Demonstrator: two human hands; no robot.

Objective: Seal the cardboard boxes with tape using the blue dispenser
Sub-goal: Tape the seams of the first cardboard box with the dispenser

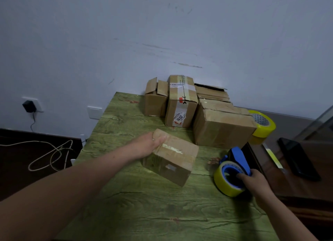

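Note:
A small cardboard box [174,159] lies skewed on the green wood-grain table [137,201], with tape across its top. My left hand [151,145] grips its far left corner, thumb on the top face. At the right edge of the table my right hand [255,182] holds the blue tape dispenser [237,158], which carries a yellow tape roll [225,179]. Several more cardboard boxes [182,103] stand against the wall at the back; the leftmost one [155,98] has its flaps open.
A spare yellow tape roll [264,124] stands behind the large box [223,127] at the right. A dark phone [298,159] lies on the brown surface to the right. A loose cord [52,154] lies on the dark surface at the left, below a wall socket with a plug [28,106].

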